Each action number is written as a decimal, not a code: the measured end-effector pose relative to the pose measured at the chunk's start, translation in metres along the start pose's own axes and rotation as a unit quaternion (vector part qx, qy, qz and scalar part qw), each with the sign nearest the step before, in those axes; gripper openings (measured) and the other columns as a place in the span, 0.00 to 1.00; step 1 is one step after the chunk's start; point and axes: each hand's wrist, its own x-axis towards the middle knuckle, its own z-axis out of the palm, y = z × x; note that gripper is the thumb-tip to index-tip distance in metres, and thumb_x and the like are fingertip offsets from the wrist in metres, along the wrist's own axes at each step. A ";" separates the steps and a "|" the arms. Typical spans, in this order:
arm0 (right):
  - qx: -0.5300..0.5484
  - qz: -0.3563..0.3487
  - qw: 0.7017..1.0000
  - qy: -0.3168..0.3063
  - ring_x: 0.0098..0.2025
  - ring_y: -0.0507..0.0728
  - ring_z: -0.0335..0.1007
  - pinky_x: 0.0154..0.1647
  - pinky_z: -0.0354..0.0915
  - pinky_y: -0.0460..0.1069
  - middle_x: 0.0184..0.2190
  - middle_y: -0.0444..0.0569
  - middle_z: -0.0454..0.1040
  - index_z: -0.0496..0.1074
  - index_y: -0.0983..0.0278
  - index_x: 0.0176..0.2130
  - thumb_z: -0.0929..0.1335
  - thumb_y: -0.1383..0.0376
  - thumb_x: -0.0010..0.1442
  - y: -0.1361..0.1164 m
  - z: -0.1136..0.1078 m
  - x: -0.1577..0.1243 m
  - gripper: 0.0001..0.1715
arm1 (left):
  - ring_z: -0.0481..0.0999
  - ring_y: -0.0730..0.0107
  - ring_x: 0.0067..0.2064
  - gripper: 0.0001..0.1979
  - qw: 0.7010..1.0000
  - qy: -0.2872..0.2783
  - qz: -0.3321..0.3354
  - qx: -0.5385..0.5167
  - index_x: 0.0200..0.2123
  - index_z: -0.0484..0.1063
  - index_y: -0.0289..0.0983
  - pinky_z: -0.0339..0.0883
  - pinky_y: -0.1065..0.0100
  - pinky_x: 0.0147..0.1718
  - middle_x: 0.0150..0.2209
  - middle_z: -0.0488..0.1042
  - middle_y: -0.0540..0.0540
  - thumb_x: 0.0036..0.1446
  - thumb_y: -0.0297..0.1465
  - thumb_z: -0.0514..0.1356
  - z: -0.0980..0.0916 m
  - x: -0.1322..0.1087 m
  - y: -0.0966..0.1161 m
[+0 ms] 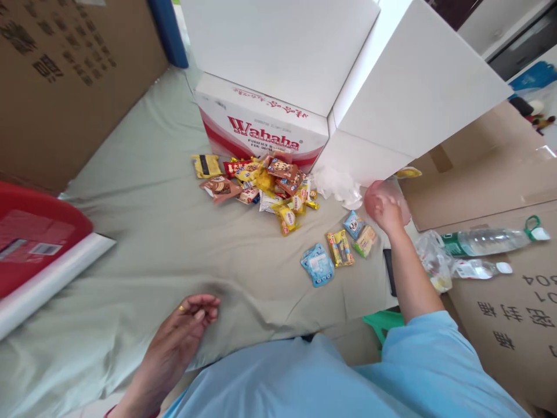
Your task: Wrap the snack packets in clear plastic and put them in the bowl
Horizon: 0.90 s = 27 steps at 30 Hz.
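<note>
My right hand (pixel 387 212) reaches out to the right of the snack packets and is closed on a pink translucent bag (pixel 378 194) beside the white carton. My left hand (pixel 187 325) rests on the pale green cloth (pixel 152 232) near the front edge, fingers loosely curled, holding nothing I can see; a gold ring shows on one finger. A heap of small snack packets (pixel 265 186) lies in front of the Wahaha box (pixel 261 130). Separate packets lie closer to my right hand: a blue one (pixel 318 266), a yellow one (pixel 340 248) and two more (pixel 359 232).
Open white carton flaps (pixel 391 75) rise behind the heap. A brown carton (pixel 65 75) stands at left, a red box (pixel 30 238) below it. At right, water bottles (pixel 487 241) and a plastic bag (pixel 433 261) lie on brown cartons. White plastic (pixel 337 186) lies crumpled by the heap.
</note>
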 end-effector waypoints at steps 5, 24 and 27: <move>0.135 -0.082 0.987 0.024 0.47 0.64 0.72 0.49 0.70 0.57 0.49 0.59 0.75 0.76 0.64 0.53 0.67 0.56 0.66 -0.087 0.005 0.026 0.21 | 0.73 0.66 0.38 0.25 1.000 -0.026 -0.002 0.012 0.36 0.83 0.40 0.70 0.68 0.37 0.39 0.79 0.45 0.37 0.48 0.79 0.016 0.008 0.004; 0.720 0.183 0.643 -0.187 0.26 0.51 0.64 0.29 0.65 0.47 0.27 0.40 0.73 0.76 0.59 0.36 0.79 0.51 0.52 -0.246 0.011 -0.162 0.19 | 0.72 0.51 0.60 0.42 0.990 -0.127 0.058 -0.004 0.62 0.67 0.47 0.75 0.57 0.48 0.65 0.65 0.39 0.46 0.48 0.75 0.066 0.015 0.012; 0.651 0.076 0.700 -0.285 0.30 0.54 0.69 0.35 0.69 0.50 0.29 0.43 0.75 0.79 0.59 0.41 0.74 0.47 0.59 -0.260 0.010 -0.182 0.20 | 0.73 0.50 0.57 0.45 0.986 -0.129 0.066 0.080 0.63 0.66 0.42 0.72 0.57 0.51 0.59 0.71 0.39 0.43 0.44 0.77 0.096 0.026 0.015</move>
